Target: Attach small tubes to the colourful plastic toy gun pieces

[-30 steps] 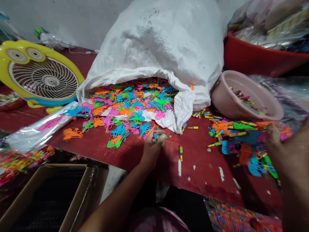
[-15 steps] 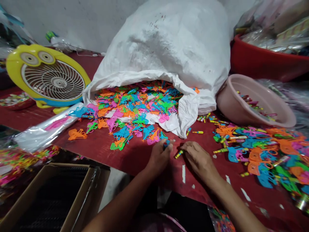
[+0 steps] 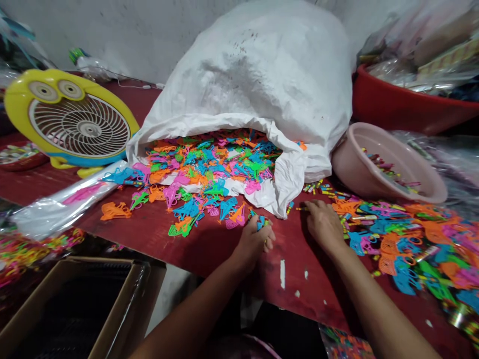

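Observation:
My left hand [image 3: 254, 242] is closed above the red table, with a blue plastic toy piece [image 3: 261, 222] showing between thumb and fingers. A yellowish-green bit shows beside that piece; most of what the fist holds is hidden. My right hand [image 3: 325, 224] reaches palm down to the right, its fingertips pinching a small yellow printed tube [image 3: 301, 209] on the tabletop. Beyond my left hand, loose toy pieces in orange, blue, green and pink [image 3: 187, 212] spill from the mouth of a large white sack [image 3: 254, 75].
At right lies a spread of toy pieces with tubes [image 3: 404, 249], below a pink basin [image 3: 344, 154] holding more tubes. A red tub [image 3: 404, 102] stands behind. On the left are a yellow fan [image 3: 22, 99], a clear plastic bag [image 3: 41, 214] and an open cardboard box [image 3: 140, 294].
My right hand has moved right and away from me to the small yellow tube. The tube that lay between my hands is gone from there; my left hand has curled shut more.

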`<state>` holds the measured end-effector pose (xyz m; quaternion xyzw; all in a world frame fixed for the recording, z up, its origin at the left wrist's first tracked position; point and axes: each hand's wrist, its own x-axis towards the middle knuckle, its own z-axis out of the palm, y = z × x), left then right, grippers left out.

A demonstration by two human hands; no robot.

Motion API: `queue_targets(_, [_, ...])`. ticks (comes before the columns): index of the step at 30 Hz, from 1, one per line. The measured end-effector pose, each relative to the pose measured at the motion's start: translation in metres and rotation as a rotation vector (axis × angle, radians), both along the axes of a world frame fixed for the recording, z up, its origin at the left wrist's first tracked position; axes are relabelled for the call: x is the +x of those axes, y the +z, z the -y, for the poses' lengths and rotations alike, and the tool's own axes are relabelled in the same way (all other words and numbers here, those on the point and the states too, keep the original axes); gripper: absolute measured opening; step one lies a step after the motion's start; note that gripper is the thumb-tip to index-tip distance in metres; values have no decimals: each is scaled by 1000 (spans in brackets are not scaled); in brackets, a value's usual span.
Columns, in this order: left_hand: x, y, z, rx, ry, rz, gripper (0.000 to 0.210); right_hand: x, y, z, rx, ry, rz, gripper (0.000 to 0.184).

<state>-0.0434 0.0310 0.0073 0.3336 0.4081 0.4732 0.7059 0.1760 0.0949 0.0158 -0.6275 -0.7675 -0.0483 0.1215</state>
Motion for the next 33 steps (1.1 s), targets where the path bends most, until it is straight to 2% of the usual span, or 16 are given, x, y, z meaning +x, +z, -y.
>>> queue_targets(2, [5, -2, -4, 4, 25, -52, 15, 6, 0, -4, -42, 34, -4, 30])
queue_targets(4, [10, -7, -7, 17, 54, -103, 17, -1, 1, 6, -82, 113, -24, 27])
queue_targets(7, [18, -12, -8, 57, 84, -164, 19, -26, 7, 35, -116, 336, -176, 23])
queue_targets(10, [21, -9, -5, 19, -60, -26, 25, -48, 12, 58, -93, 507, -358, 26])
queue_targets(13, [20, -2, -3, -65, -195, 100, 32, -51, 10, 55, -62, 445, -447, 40])
queue_targets(15, [18, 1, -3, -101, -159, 84, 32, -44, 5, 39, -20, 254, -430, 41])
queue_targets(17, [16, 2, -4, -130, -87, 78, 34, -36, 0, 16, -4, 43, -330, 33])
queue_targets(19, [15, 2, -5, -149, -49, 110, 38, -32, -4, -7, -44, -57, -230, 31])
queue_targets(22, [16, 1, -4, -163, -43, 165, 40, -33, -7, -31, -107, -4, -185, 28])
queue_targets(24, [16, -1, -4, -135, -31, 160, 37, -33, -6, -34, -136, 48, -175, 24])
queue_targets(26, [17, -2, -3, -98, -18, 120, 33, -31, -5, -27, -159, 89, -169, 24])
queue_targets(29, [21, -6, -4, -45, 6, -32, 29, -26, -3, -2, -183, 157, -188, 29])
queue_targets(31, [23, -9, -5, 113, 44, -215, 24, -22, -2, 19, -192, 220, -296, 30])
queue_targets(33, [23, -12, -6, 385, 51, -411, 23, -20, -3, 39, -243, 247, -481, 29])
